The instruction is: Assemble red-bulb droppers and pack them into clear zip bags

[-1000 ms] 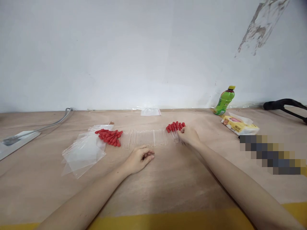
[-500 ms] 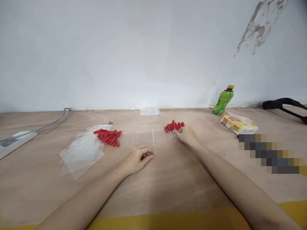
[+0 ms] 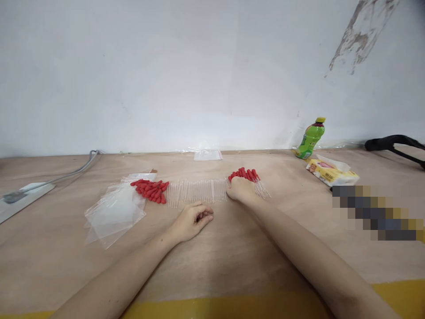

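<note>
Just left of the right hand's grip (image 3: 243, 189), wide or narrow I cannot tell, lie clear tubes (image 3: 195, 191).

Between the forearms (image 3: 133, 261) the tabletop (image 3: 219, 257) left passage forward until the clear tubes (image 3: 199, 191) (a close-set row) lay across the way.

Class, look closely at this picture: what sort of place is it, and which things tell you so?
Probably a simple workbench against a wall: a row of clear tubes, a heap of red bulbs and a stack of clear plastic bags lie on it.
</note>
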Demonstrator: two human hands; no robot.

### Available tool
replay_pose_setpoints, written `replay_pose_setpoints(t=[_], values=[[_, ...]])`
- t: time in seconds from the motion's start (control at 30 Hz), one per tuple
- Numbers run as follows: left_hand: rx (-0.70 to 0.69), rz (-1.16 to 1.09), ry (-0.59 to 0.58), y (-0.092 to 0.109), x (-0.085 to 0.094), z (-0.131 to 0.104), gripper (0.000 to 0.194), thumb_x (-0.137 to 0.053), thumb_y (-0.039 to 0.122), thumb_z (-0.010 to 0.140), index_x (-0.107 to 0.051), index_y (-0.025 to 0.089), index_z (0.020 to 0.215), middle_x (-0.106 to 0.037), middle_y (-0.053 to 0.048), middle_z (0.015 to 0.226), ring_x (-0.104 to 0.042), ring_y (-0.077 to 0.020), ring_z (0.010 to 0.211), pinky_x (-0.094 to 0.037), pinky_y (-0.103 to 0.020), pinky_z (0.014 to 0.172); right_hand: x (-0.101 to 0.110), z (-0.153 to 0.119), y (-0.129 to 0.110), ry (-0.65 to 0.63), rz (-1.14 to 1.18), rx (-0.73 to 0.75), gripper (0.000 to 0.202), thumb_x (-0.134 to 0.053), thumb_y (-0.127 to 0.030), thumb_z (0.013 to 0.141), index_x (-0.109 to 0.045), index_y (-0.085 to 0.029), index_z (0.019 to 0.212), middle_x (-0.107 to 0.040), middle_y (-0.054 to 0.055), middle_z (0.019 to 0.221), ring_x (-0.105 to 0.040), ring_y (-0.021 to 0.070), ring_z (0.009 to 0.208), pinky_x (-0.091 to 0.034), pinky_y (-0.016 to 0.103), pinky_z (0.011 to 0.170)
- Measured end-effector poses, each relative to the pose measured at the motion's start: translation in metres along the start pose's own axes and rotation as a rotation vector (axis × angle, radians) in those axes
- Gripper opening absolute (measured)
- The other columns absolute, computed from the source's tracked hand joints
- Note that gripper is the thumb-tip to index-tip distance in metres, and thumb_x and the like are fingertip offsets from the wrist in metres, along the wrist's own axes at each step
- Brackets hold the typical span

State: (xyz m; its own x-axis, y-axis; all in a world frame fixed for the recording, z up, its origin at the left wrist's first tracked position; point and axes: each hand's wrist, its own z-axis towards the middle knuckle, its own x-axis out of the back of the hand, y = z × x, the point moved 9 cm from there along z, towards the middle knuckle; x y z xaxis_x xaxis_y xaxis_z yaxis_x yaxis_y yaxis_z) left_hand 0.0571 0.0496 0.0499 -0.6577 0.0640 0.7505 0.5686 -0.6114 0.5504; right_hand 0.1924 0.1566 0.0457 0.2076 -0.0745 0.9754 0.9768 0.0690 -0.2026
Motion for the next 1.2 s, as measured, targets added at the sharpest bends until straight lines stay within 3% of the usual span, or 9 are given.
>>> replay_pose_setpoints(t=[0.2,0.33,0.47,0.53,0.77,0.9,1.03,1.1,1.2], values=[[0.052,0.109,0.092,-0.005,0.011,-0.001,0.016,-0.046,0.025,0.082,-0.059,0.016,0.082,-0.057,-0.002,0.073,-0.051,-0.0110,0.062,-0.041,-0.022,0.057,0.000,-0.006,-0.008,-0.030,0.003,0.036,0.022,-0.044,-0.020,0.076,-0.063,-0.010,0.082,-0.064,0.019,0.083,-0.061,0.0277,0.079,-0.041,0.034,0.062],[0.160,0.519,0.353,-0.023,0.069,-0.006,0.022,-0.046,0.030,0.081,-0.056,0.015,0.069,-0.056,-0.005,0.072,-0.051,-0.0180,0.074,-0.040,-0.030,0.070,0.010,-0.029,-0.005,0.055,0.045,0.172,0.027,-0.034,-0.020,0.083,-0.055,-0.006,0.092,-0.061,0.018,0.079,-0.059,0.0254,0.071,-0.040,0.033,0.059],[0.367,0.888,0.391,-0.057,0.127,-0.006,0.025,-0.046,0.032,0.079,-0.062,0.017,0.092,-0.058,-0.010,0.095,-0.047,-0.0268,0.093,-0.036,-0.038,0.079,0.013,-0.059,-0.006,0.175,0.214,0.539,0.023,-0.031,-0.019,0.085,-0.048,-0.011,0.099,-0.059,0.012,0.082,-0.056,0.0203,0.069,-0.041,0.031,0.060],[0.446,0.955,0.291,-0.075,0.140,-0.002,0.029,-0.046,0.034,0.079,-0.063,0.020,0.098,-0.056,-0.010,0.104,-0.044,-0.0287,0.099,-0.035,-0.039,0.080,0.015,-0.070,0.001,0.270,0.310,0.638,0.026,-0.031,-0.018,0.086,-0.045,-0.014,0.107,-0.058,0.011,0.088,-0.055,0.0199,0.077,-0.042,0.031,0.066],[0.506,0.991,-0.001,-0.112,0.131,0.008,0.023,-0.049,0.035,0.076,-0.068,0.024,0.086,-0.053,-0.010,0.110,-0.042,-0.0299,0.103,-0.035,-0.042,0.081,0.015,-0.078,0.009,0.344,0.389,0.685,0.025,-0.033,-0.020,0.087,-0.052,-0.016,0.101,-0.057,0.009,0.087,-0.054,0.0186,0.080,-0.043,0.031,0.070],[0.467,0.834,0.158,-0.113,0.139,0.005,0.018,-0.054,0.032,0.073,-0.066,0.020,0.079,-0.055,-0.010,0.106,-0.046,-0.0287,0.101,-0.035,-0.041,0.083,0.019,-0.079,0.009,0.354,0.420,0.645,0.016,-0.038,-0.021,0.084,-0.052,-0.016,0.086,-0.056,0.007,0.078,-0.053,0.0164,0.071,-0.043,0.029,0.065],[0.391,0.397,0.496,-0.091,0.146,-0.008,0.020,-0.056,0.034,0.071,-0.059,0.017,0.082,-0.059,-0.007,0.089,-0.054,-0.0206,0.083,-0.041,-0.034,0.077,0.014,-0.078,0.011,0.345,0.448,0.637,0.011,-0.039,-0.021,0.083,-0.050,-0.018,0.084,-0.057,0.006,0.076,-0.053,0.0166,0.069,-0.044,0.029,0.063],[0.399,0.014,0.616,-0.082,0.133,-0.015,0.025,-0.055,0.037,0.072,-0.055,0.017,0.087,-0.059,-0.003,0.080,-0.056,-0.0163,0.071,-0.044,-0.030,0.069,0.011,-0.078,0.010,0.331,0.483,0.647,0.014,-0.037,-0.020,0.084,-0.050,-0.018,0.091,-0.059,0.007,0.081,-0.055,0.0176,0.073,-0.045,0.031,0.065],[0.381,-0.466,0.484,-0.066,0.083,-0.007,0.030,-0.058,0.036,0.070,-0.053,0.016,0.092,-0.060,-0.002,0.082,-0.057,-0.0133,0.070,-0.045,-0.027,0.068,0.012,-0.082,0.004,0.321,0.525,0.691,0.025,-0.034,-0.017,0.086,-0.048,-0.019,0.107,-0.059,0.008,0.095,-0.056,0.0187,0.086,-0.045,0.033,0.073]])
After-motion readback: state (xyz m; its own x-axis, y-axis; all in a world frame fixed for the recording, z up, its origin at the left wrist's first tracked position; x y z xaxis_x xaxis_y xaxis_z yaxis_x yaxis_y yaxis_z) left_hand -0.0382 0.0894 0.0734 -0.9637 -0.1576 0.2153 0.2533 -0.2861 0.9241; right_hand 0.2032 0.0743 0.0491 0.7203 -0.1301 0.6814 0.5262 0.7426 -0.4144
